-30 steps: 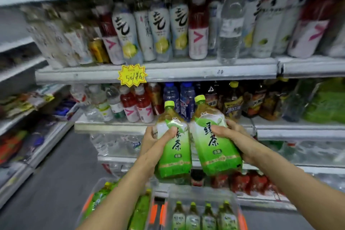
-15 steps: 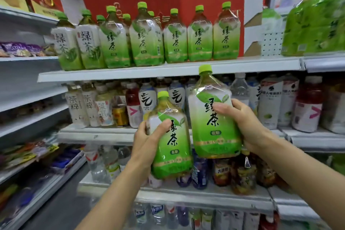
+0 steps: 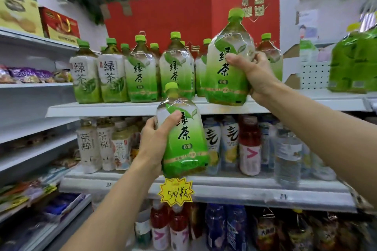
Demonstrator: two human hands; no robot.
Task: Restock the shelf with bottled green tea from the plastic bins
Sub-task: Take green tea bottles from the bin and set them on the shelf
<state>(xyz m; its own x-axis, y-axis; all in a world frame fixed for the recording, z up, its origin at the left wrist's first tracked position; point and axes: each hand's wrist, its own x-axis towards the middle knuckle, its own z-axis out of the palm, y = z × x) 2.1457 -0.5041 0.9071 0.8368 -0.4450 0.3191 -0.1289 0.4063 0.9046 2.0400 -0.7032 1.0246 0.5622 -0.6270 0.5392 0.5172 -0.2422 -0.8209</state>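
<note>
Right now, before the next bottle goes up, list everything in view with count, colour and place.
Held tea: one, green, right hand, at top shelf level.
Second held tea: one, green, left hand, lower, before the second shelf.
Shelved teas: about ten visible, green, top shelf.
Red cartons: two, behind the teas.
Mixed drinks: many, white, red, clear, second shelf.
Price tag: one, yellow, second shelf edge.
Lower bottles: several, red, blue, dark, third shelf.
Green packs: count unclear, far right, top shelf.
Snacks: several packets, left shelves.
Gift boxes: two, yellow and red, top left.
Right hand: grip on the upper tea.
Left hand: grip on the lower tea.
</note>
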